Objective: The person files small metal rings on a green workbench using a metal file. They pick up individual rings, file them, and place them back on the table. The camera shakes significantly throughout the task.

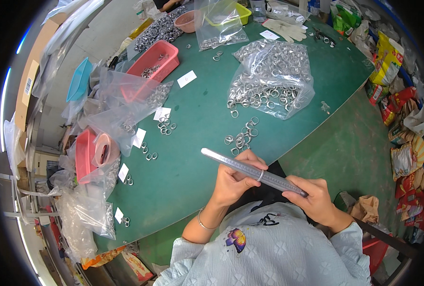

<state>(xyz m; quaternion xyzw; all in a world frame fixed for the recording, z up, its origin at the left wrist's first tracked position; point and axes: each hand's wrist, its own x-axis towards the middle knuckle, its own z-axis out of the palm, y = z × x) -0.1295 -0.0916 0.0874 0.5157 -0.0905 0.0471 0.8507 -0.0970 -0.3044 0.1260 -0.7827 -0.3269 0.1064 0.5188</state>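
Note:
A grey tapered ring mandrel (pixel 279 182) with scale marks lies slantwise before my body, its narrow tip pointing up and left. My right hand (pixel 315 198) is wrapped round its thick end. On the mandrel sits a silver ring (pixel 261 175), which my left hand (pixel 235 180) pinches between thumb and fingers. Just beyond the left hand, a small pile of loose rings (pixel 243 137) lies on the green table (pixel 193 167). Farther off is a clear plastic bag (pixel 274 76) full of rings, with some spilling from its mouth.
Along the left, small ring groups (pixel 166 126) lie beside white paper slips (pixel 138 137). Red trays (pixel 162 62), a blue tray (pixel 79 79) and plastic bags stand along the left side. At the far side are a ring heap (pixel 159 31) and a glove (pixel 286 29). Packages (pixel 388 57) line the right.

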